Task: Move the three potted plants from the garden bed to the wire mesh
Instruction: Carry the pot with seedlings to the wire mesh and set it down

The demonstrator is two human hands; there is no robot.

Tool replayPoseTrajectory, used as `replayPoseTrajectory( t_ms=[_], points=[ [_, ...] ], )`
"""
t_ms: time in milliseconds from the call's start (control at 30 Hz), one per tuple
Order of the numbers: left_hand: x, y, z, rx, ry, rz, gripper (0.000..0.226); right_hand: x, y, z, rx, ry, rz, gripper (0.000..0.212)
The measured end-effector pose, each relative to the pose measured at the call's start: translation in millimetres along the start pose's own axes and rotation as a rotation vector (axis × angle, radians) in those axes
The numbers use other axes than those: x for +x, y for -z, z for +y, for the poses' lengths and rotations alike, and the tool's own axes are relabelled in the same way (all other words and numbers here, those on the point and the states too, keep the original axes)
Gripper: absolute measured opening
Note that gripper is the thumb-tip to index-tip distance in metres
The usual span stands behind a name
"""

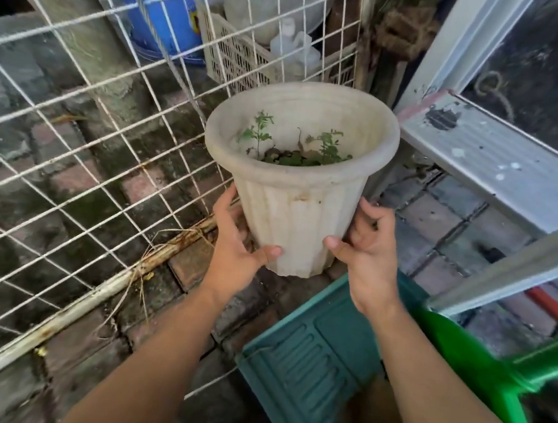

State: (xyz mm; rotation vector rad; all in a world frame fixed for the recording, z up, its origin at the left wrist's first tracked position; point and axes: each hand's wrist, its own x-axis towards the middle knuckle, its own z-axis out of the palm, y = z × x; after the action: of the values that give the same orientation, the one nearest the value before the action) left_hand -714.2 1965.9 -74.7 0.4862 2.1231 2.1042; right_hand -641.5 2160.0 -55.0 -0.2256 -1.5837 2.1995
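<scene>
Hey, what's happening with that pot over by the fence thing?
A person is holding a pale ribbed plant pot with both hands, the left hand and right hand gripping its lower sides. Small green seedlings grow inside. The pot is held in the air beside the white wire mesh, just past its rusty edge, above a brick floor and a teal tray.

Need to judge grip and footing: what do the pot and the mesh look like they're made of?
White pot: probably moulded plastic, matte and grimy, with ribbed walls and a thin rolled rim. Wire mesh: welded metal wire, apparently white-coated; its edge bar shows rust. Left hand and right hand clasp the pot's base.
</scene>
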Motion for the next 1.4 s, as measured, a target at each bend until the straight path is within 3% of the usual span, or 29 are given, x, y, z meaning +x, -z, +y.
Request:
replayPoseTrajectory(
  t_ms=[200,300,500,667,800,900,967,1067,1233,1400],
  points=[
    [-5.3,9.1,-5.6,0.088,-0.032,-0.058,0.115,-18.2,-8.1,4.2,-0.018,0.002,0.043,0.072],
    [-8.4,7.9,-2.4,0.097,-0.048,-0.099,0.123,-23.7,-11.3,3.0,-0.021,-0.024,0.067,0.072],
    [-5.7,15.0,-1.3,0.100,-0.144,-0.172,0.116,-30.6,-12.8,4.7,-0.071,-0.061,0.070,0.071],
    [-15.6,11.3,4.0,0.177,-0.128,-0.188,0.119,-35.4,-15.8,-2.2,0.007,-0.021,0.130,0.053],
    [-19.6,25.6,19.4,0.165,-0.017,-0.095,0.094,-34.6,-20.5,-15.4,0.030,0.021,0.218,0.039],
    [-15.7,38.8,49.2,-0.035,0.078,0.058,0.087,-27.6,-26.1,-30.9,0.094,-0.010,0.348,0.036],
    [-6.9,44.7,70.3,-0.181,0.118,0.104,0.078,-23.3,-29.0,-41.8,0.121,-0.038,0.385,0.049],
    [11.2,40.0,99.2,-0.252,0.137,0.052,0.071,-17.1,-32.2,-54.2,0.058,-0.026,0.315,0.086],
    [27.8,22.7,116.3,-0.206,0.158,-0.019,0.084,-9.3,-41.0,-63.7,-0.001,0.070,0.131,0.082],
    [36.6,23.9,118.8,-0.160,0.089,-0.009,0.074,-13.4,-59.3,-60.4,0.051,0.120,0.215,0.089]
  ],
)
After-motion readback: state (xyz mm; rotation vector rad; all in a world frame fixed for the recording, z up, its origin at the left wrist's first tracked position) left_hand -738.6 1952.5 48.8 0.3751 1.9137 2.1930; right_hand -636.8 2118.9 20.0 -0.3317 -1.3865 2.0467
